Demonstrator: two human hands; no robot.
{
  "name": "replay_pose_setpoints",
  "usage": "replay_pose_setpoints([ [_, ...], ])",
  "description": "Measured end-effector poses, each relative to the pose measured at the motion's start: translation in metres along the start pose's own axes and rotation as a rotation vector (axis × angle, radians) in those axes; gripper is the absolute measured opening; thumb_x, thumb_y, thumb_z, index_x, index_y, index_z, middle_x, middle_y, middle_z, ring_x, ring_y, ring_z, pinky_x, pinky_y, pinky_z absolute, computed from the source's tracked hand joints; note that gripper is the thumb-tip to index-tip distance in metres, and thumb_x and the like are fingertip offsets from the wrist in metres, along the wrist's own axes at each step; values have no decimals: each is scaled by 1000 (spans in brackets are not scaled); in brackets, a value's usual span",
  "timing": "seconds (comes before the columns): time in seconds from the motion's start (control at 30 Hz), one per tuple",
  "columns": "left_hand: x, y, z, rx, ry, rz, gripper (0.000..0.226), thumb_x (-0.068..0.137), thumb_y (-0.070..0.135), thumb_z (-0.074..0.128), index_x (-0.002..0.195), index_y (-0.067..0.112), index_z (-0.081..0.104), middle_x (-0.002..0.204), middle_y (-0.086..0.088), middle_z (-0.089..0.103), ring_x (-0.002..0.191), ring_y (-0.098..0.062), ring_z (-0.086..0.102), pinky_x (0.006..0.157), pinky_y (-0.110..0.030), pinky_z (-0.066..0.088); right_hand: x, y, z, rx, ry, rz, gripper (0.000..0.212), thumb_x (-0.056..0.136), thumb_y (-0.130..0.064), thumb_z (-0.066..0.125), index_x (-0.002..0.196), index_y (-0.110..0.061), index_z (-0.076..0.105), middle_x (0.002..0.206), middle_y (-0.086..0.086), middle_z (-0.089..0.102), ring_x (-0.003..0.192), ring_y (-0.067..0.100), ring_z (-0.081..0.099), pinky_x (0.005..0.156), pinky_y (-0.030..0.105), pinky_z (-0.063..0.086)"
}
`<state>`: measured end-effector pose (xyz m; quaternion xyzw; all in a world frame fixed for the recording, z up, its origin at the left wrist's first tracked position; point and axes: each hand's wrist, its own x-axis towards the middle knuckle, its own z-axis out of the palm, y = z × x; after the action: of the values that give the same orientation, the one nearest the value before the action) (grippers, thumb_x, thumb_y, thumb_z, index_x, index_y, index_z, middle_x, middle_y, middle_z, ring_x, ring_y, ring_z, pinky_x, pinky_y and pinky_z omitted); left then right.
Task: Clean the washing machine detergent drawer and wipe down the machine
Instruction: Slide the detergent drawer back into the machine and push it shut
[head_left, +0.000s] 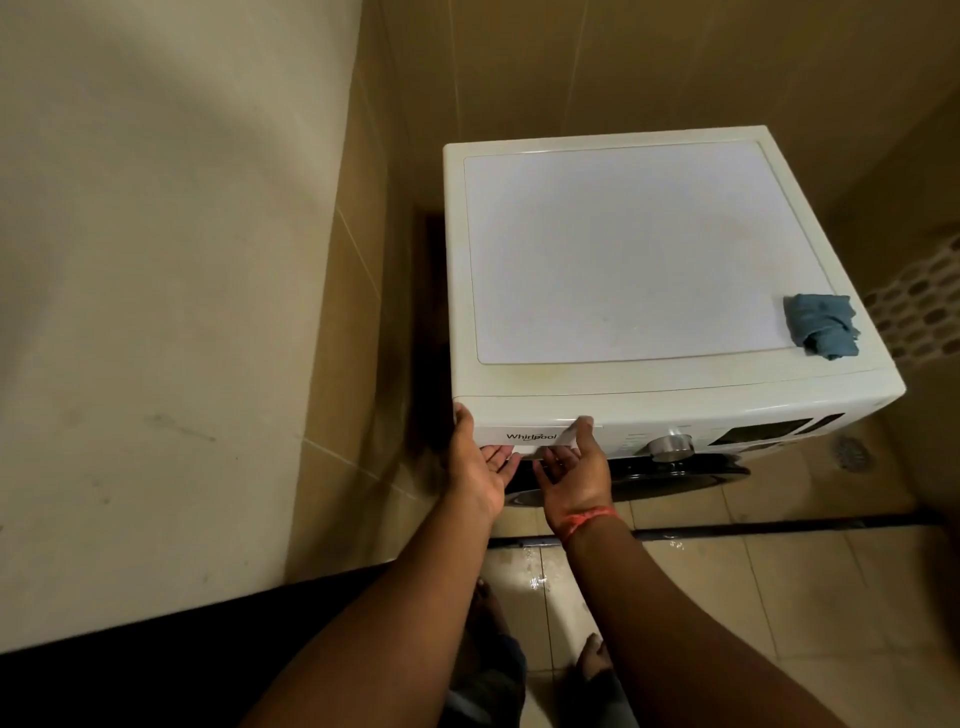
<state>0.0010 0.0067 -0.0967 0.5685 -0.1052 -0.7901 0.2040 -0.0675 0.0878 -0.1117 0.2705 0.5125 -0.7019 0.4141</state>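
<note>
A white washing machine (623, 249) stands in a tiled corner, seen from above. Its detergent drawer (530, 423), with the brand name on the front, sits flush in the panel's left end. My left hand (480, 462) is palm up at the drawer's left end, thumb on the corner and fingers hooked under the lower edge. My right hand (574, 467), also palm up, has its thumb on the drawer's right end and its fingers under the front. A crumpled blue cloth (821, 325) lies on the lid's right front corner.
A silver dial (670, 447) and a dark display (769, 431) sit right of the drawer, above the dark door (675, 478). A wall (182, 260) stands close on the left. The floor tiles (779, 597) look wet, with a drain (849, 452) at the right.
</note>
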Motion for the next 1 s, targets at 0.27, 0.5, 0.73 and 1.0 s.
replay_pose_setpoints([
  [0.27,-12,-28,-26,207,44,-34,58,95,49,58,138,11,48,125,-20,59,113,-30,60,96,-44,52,-12,11,-48,-347,50,46,66,81,-56,67,123,-7,55,103,8,70,93,22,67,84,43,51],
  [0.5,-37,-43,-53,489,151,-37,48,98,41,53,137,14,46,127,-17,61,110,-29,63,88,-51,55,-34,-4,-80,-600,86,55,86,78,-46,76,139,-22,20,136,13,46,119,33,51,94,54,48],
  [0.73,-68,-56,-73,727,231,-4,44,93,38,53,128,12,51,102,-9,66,87,-23,63,71,-47,56,-52,2,-109,-746,81,53,93,70,-43,80,137,-16,22,131,18,48,113,32,53,98,56,47],
  [1.0,-84,-68,-81,1347,396,467,70,93,52,53,145,11,30,141,-16,49,123,-38,51,99,-50,46,-80,-6,-135,-1175,-34,-304,92,82,-47,72,146,-8,20,147,18,33,131,37,41,107,49,40],
])
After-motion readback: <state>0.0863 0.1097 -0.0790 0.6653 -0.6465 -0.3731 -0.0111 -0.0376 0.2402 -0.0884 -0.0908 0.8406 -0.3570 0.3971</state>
